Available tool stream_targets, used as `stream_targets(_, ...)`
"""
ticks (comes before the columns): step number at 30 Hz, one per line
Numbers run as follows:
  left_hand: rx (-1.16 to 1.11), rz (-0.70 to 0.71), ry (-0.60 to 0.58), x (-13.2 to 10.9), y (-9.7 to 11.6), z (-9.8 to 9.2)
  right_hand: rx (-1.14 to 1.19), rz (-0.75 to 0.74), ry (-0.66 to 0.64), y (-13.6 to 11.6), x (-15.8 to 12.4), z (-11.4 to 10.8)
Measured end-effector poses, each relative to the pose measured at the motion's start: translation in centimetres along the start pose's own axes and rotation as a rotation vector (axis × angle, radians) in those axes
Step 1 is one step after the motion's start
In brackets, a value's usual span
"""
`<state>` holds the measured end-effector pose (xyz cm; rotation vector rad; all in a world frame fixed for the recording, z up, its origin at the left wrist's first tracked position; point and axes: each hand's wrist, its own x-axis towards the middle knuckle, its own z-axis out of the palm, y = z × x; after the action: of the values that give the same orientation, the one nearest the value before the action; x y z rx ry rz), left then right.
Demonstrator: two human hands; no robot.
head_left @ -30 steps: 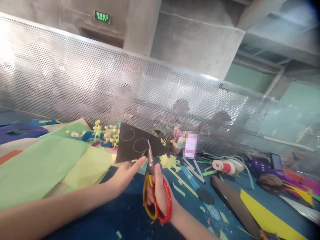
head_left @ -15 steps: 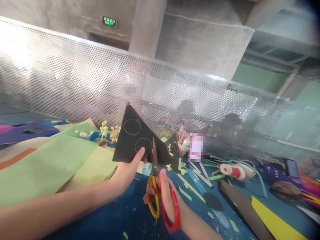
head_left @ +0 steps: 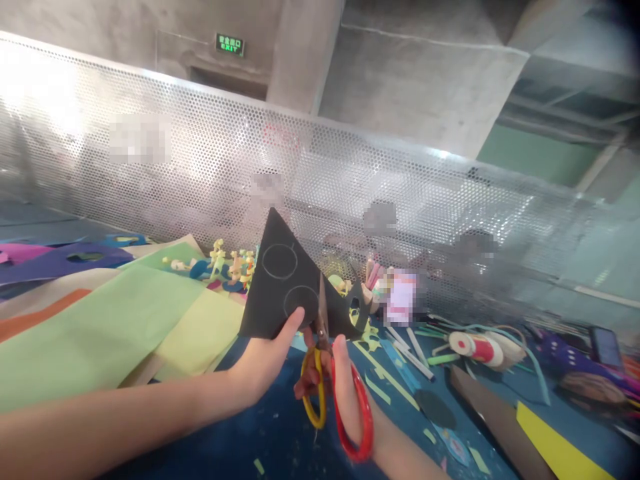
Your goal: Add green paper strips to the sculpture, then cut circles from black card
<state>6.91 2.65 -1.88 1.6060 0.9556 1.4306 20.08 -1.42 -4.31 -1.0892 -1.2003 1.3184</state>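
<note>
My left hand (head_left: 273,357) pinches the lower edge of a black sheet (head_left: 267,293), its thumb on the front face near a drawn circle. Two light circle outlines show on the sheet, one above the other. My right hand (head_left: 345,393) grips scissors (head_left: 369,417) with one red and one yellow handle loop. Their blades point upward at the sheet, just right of the lower circle, with the sheet's right part curling away behind them. My left fingers behind the sheet are hidden.
Pale green sheets (head_left: 95,333) cover the left of the blue table. On the right lie paper scraps, white sticks (head_left: 410,352), a red-and-white spool (head_left: 470,348), a black disc (head_left: 436,408), brown and yellow sheets (head_left: 555,443) and a phone (head_left: 606,347). A perforated metal screen (head_left: 200,153) stands behind.
The whole view has shifted, so hands, sheet and table items all appear slightly farther right. The scissors stay at the sheet beside the lower circle, and both grips are unchanged.
</note>
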Motion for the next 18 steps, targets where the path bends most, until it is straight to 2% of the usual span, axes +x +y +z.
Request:
stream_targets(5, -0.052, 0.003, 0.017, 0.0, 0.0, 0.1, -0.028, -0.033, 0.071, -0.2, -0.6, 0.6)
stream_targets(11, -0.052, 0.115, -0.080, 0.2, 0.9, -0.2, -0.022, -0.020, 0.128, -0.7, -1.1, 1.1)
stream_targets(18, -0.082, 0.064, -0.099, 0.7, 0.9, -0.4, -0.104, 0.013, 0.138, -0.9, -0.9, 0.8)
